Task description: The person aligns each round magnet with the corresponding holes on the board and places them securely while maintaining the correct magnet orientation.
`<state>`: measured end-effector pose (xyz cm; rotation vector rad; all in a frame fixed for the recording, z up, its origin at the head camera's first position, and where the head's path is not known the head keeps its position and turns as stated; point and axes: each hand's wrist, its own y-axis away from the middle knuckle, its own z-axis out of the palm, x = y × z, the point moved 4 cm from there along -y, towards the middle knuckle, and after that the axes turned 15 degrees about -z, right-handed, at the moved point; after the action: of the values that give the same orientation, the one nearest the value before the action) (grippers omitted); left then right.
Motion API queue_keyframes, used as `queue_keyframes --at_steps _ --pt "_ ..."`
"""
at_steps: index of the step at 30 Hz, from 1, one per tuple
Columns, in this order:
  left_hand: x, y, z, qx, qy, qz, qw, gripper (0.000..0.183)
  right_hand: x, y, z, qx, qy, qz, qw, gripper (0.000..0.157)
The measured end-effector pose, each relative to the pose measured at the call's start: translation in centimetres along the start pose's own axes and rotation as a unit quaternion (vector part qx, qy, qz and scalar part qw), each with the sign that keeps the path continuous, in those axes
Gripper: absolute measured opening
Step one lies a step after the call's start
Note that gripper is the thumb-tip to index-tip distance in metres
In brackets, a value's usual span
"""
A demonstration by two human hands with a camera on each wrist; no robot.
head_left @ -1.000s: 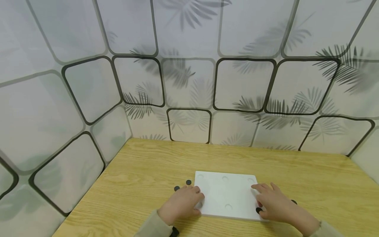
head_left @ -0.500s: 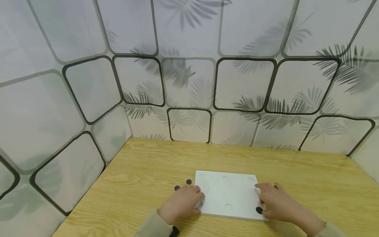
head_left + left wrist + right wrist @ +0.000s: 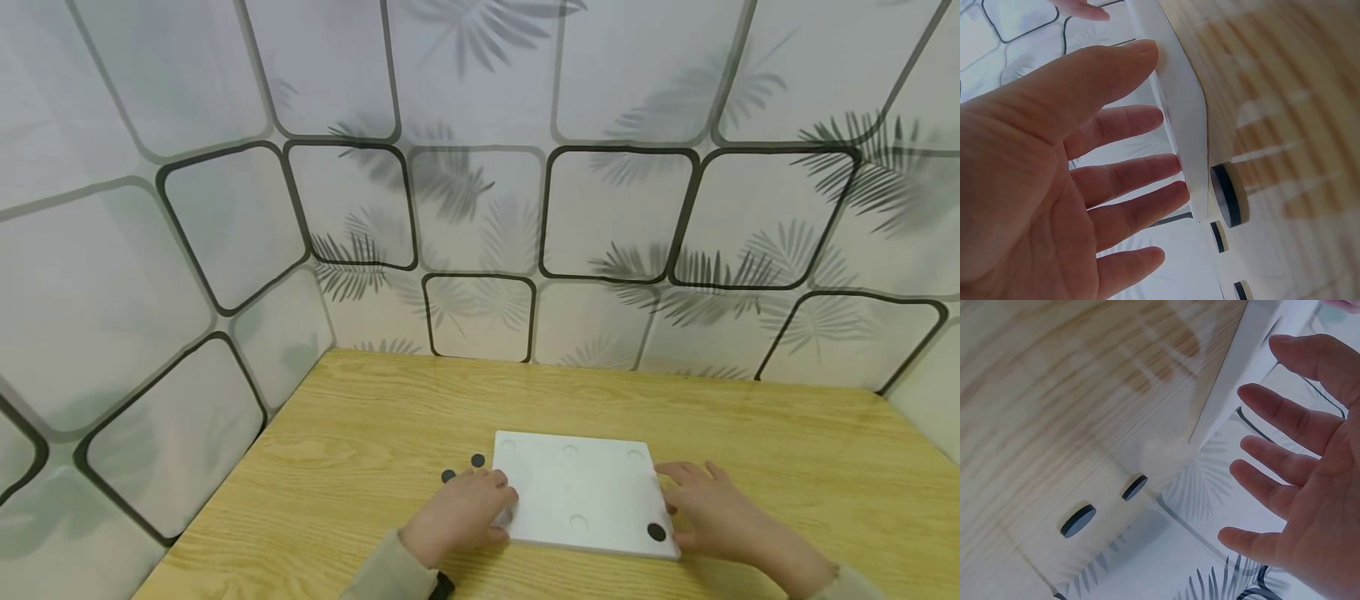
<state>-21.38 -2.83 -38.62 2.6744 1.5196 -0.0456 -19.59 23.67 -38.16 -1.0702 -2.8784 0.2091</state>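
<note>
A white rectangular board (image 3: pixel 573 492) with shallow round recesses lies flat on the wooden table. One black disc (image 3: pixel 656 532) sits at its near right corner. My left hand (image 3: pixel 461 512) rests at the board's left edge, its fingertips and thumb touching the rim with fingers extended in the left wrist view. Just off the right edge, my right hand (image 3: pixel 712 512) hovers with spread fingers and holds nothing; its palm (image 3: pixel 1329 506) shows bare in the right wrist view. The recess near my left fingers is partly covered by that hand.
Two black discs (image 3: pixel 477 460) lie left of the board; a further disc (image 3: pixel 1229 195), near my left hand, shows in the left wrist view. Two more discs (image 3: pixel 1078 520) lie right of the board, hidden behind my right hand in the head view. A patterned wall (image 3: pixel 480 317) bounds the table's back.
My right hand has drawn back to the right from the corner disc, which now shows in full. The left hand and the board have stayed in place.
</note>
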Motion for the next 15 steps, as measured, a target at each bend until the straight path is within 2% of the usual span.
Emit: queue_keyframes --at_steps 15 --pt "0.0 -0.2 0.2 -0.002 0.005 -0.003 1.0 0.03 0.7 1.1 0.1 -0.01 0.0 0.016 1.0 0.029"
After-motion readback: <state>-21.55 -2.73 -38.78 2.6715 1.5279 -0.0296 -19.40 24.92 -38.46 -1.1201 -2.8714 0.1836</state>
